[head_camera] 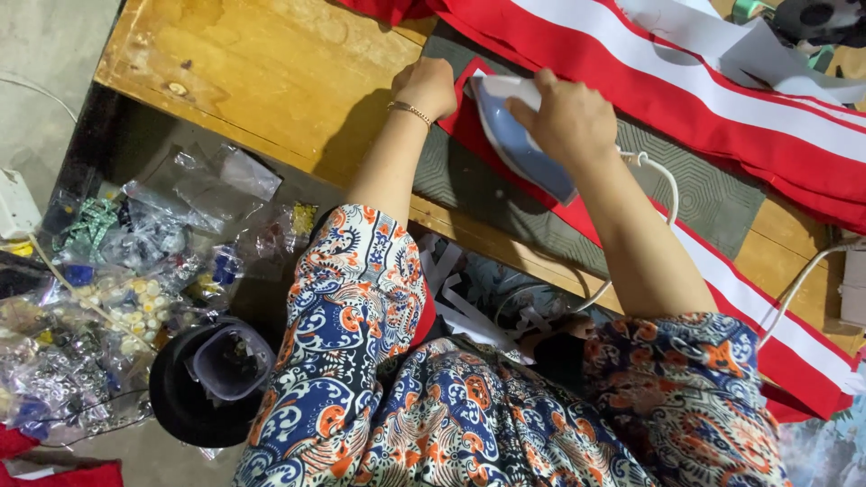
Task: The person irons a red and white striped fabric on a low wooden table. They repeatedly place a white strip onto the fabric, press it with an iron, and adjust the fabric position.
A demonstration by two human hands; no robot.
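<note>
Two hands work at the upper middle of the frame, over a wooden surface that runs from upper left to right edge. The right hand is closed around the handle of a blue and white iron, which rests on the edge of a red cloth with white stripes. The left hand, with a thin gold bracelet at the wrist, is curled loosely with its knuckles pressing the red cloth just left of the iron's nose; it grips nothing that can be seen. Under the cloth lies a dark grey mat. A white cord runs from the iron's rear toward the lower right. At lower left, on the floor, sit clear bags of buttons and small parts and a black round container.
</note>
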